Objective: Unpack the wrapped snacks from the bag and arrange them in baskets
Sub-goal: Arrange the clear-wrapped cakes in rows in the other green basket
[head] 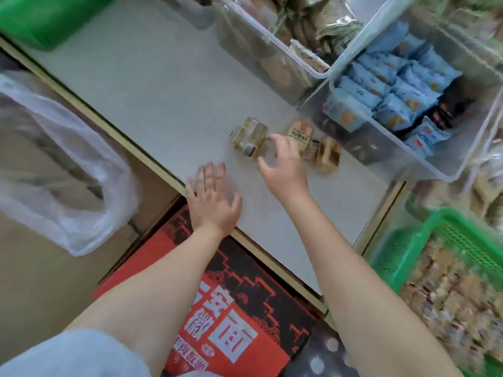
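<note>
Pale grey worktop (163,85) with a light wooden edge fills the middle of the view, crowded at its far right by storage bins. On its bare stretch lie a few wrapped snacks: a clear-wrapped brownish snack pack (249,138) with a barcode label, a second labelled snack (299,131) just beside it to the right, and a third brown cake-like snack (328,155) nearest the bins. The right hand (285,170) hovers over this group, fingers spread and loosely curved, thumb out toward the first pack; whether a fingertip touches a wrapper cannot be told, and it holds nothing. The left hand (212,197) lies flat near the worktop's front edge, fingers straight and spread, well apart from the snacks.

Just behind the snacks stands a clear plastic bin (435,164) packed with light blue wrapped snacks (389,88) and a few dark ones. Another clear bin (258,63) beside it holds brown and greenish packets. A green basket (424,235) at the lower right is heaped with small wrapped brown snacks, blurred. A second green basket (40,20) sits at the top left corner. A translucent plastic bag (62,170) hangs open at the left, below the worktop's edge. A red and black printed carton (231,308) lies below, between the forearms.
</note>
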The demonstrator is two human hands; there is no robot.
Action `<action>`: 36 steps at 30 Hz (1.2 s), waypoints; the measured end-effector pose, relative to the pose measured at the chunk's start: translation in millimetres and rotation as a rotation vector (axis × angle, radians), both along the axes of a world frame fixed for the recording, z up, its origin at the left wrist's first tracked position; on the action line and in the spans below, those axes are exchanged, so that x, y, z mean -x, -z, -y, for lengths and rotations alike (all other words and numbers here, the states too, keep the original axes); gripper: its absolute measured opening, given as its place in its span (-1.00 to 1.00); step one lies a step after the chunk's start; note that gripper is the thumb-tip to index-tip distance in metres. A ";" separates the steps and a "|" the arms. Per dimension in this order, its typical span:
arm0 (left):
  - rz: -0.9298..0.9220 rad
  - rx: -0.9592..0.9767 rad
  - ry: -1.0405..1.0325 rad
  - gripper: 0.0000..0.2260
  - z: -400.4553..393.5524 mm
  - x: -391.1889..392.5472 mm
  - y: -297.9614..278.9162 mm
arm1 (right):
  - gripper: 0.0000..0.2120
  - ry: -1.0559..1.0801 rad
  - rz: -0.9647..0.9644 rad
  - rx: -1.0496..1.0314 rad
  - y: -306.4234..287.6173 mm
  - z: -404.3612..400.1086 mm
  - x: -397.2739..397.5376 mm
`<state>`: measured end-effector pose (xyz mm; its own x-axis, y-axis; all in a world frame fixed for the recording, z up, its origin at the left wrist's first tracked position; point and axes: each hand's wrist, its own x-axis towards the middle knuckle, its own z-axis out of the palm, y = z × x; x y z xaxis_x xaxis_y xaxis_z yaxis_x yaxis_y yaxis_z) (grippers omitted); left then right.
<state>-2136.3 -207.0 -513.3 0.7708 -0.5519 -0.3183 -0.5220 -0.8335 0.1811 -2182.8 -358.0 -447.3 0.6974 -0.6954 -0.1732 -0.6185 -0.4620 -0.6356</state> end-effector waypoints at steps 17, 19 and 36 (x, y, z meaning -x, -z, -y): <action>-0.003 0.047 0.022 -0.33 -3.2 -3.5 6.7 | -0.20 -0.346 -0.372 0.189 4.0 21.7 -80.5; 0.019 0.071 0.023 -0.35 -3.6 -2.5 9.5 | -0.20 -0.370 -0.417 0.086 16.6 18.6 -77.5; -0.669 0.500 0.034 -0.48 -25.6 36.2 -87.3 | -0.57 0.770 0.393 -1.081 -78.9 -92.1 181.4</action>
<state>-2172.4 -181.4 -426.0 0.4868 -0.7692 -0.4141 -0.1964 -0.5582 0.8061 -2364.2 -265.9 -368.4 0.3309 -0.5711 -0.7512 -0.1884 0.7401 -0.6456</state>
